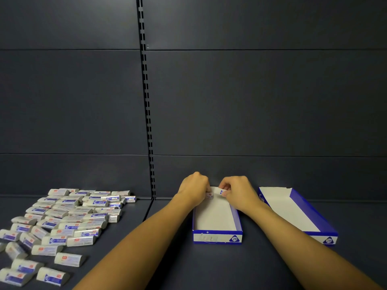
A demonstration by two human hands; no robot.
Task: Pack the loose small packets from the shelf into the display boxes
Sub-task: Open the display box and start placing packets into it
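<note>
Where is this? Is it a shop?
Probably a shop. The dark back wall has a slotted metal upright for hanging shelves, many small packets lie on the shelf, and two open blue display boxes stand ready.

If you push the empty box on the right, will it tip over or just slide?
Probably slide. The right box is low and wide, so tipping looks unlikely. It seems thin cardboard and holds nothing, so likely light. The shelf looks smooth, which should help it glide.
</note>
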